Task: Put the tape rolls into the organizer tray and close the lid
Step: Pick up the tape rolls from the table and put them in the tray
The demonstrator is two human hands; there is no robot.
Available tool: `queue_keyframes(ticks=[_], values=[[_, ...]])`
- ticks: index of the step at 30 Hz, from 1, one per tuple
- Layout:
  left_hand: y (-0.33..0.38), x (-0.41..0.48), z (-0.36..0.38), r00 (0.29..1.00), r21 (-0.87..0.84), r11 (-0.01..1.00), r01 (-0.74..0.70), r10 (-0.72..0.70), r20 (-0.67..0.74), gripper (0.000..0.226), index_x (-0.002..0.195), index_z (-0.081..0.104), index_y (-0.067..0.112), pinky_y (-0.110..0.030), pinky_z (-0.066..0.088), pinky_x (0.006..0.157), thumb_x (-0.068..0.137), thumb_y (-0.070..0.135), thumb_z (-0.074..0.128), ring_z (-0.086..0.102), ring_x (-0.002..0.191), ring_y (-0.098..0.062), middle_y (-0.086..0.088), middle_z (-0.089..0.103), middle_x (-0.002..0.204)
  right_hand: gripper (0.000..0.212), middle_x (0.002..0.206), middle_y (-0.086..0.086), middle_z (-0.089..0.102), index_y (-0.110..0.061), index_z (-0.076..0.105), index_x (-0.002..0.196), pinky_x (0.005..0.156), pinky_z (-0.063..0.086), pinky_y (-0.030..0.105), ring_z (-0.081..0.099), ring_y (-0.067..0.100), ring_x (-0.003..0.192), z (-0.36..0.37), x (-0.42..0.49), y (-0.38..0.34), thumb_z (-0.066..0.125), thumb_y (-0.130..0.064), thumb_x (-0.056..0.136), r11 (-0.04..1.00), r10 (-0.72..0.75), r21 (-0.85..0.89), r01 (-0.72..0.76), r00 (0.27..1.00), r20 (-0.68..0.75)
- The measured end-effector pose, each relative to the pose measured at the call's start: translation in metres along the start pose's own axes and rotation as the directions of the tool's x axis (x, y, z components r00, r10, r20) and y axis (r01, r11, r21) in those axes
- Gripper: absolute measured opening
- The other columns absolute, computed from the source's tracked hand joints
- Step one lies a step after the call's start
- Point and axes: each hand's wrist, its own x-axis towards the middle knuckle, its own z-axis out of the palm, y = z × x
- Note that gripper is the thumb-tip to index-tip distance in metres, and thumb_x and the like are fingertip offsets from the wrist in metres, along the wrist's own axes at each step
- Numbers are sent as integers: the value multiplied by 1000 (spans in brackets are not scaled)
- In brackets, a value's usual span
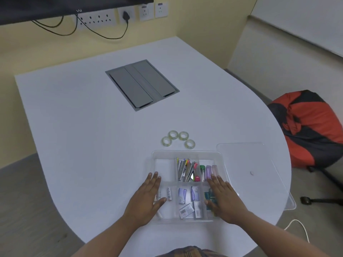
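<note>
Several clear tape rolls point(178, 138) lie in a small arc on the white table, just beyond the far rim of the clear organizer tray point(183, 152). The tray has compartments holding clips, batteries, small packets and coloured cases; its far-left compartment is bare. The clear lid point(259, 175) lies flat to the tray's right, reaching over the table edge. My left hand point(148, 197) rests flat and open over the tray's left side. My right hand point(222, 197) rests flat and open over the right side. Neither hand holds anything.
A grey cable hatch point(142, 84) is set into the table point(83, 127) further back. Wall sockets and black cables hang behind. A red and black bag point(311, 127) sits on a chair at the right. A white cable point(298, 227) lies on the floor.
</note>
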Motion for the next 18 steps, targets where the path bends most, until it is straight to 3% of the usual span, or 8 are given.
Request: queue_keyframes(ticks=[6,10,13,15,18], values=[[-45,-3,-13,990,14,991,131,-131,-45,82,151,1,17,-23,-1,117,89,67,20,-17,143,-5,9,-9,157,51,152,-11,40,-32,45,140,118,0,36,24,9,145,-9,11,-26,52,-49,92,978,188,122,-168,964,-186],[-67,5,-14,979,95,975,201,-203,12,93,151,0,14,-27,-4,117,80,75,-3,-17,142,-9,1,-9,159,31,130,-11,61,-30,64,117,111,24,36,53,11,122,-30,34,-40,64,-38,87,978,128,191,-78,955,-268],[-75,22,-12,969,139,963,229,-239,60,112,150,-4,12,-33,-5,116,65,83,-16,-16,144,-17,-3,-16,157,22,116,-7,67,-26,67,109,92,45,30,62,14,99,-56,62,-44,66,-33,87,949,113,315,-21,954,-277],[-76,33,-8,948,167,945,280,-300,110,116,149,-10,12,-41,-6,117,61,88,-9,-17,146,-21,-3,-24,154,22,117,-5,66,-24,67,110,88,46,27,61,14,101,-71,81,-44,65,-32,90,917,132,399,-31,965,-228],[-78,42,5,912,183,922,342,-372,171,107,142,-28,12,-50,-12,116,77,79,24,-32,140,-21,-3,-36,151,24,115,-2,66,-23,67,110,82,46,27,61,13,98,-88,117,-39,64,-35,90,905,129,423,-49,978,-163]])
